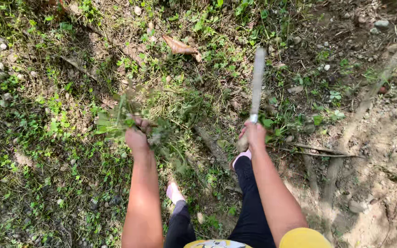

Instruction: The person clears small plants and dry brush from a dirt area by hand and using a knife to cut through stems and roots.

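Observation:
My left hand (136,137) is closed around a bunch of green weeds (124,115) that spreads up and to the left of the fist. My right hand (255,133) grips the handle of a long flat blade (257,81), which points away from me over the grassy ground and is blurred. The two hands are apart, with the weeds left of centre and the blade right of centre. My legs in dark trousers and my feet in pink footwear (174,191) show below the hands.
Patchy grass, small stones and dry leaves cover the ground on the left. Bare soil with thin roots (320,150) lies on the right. A long pale branch (382,78) runs diagonally at the right edge. A brown dead leaf (178,46) lies ahead.

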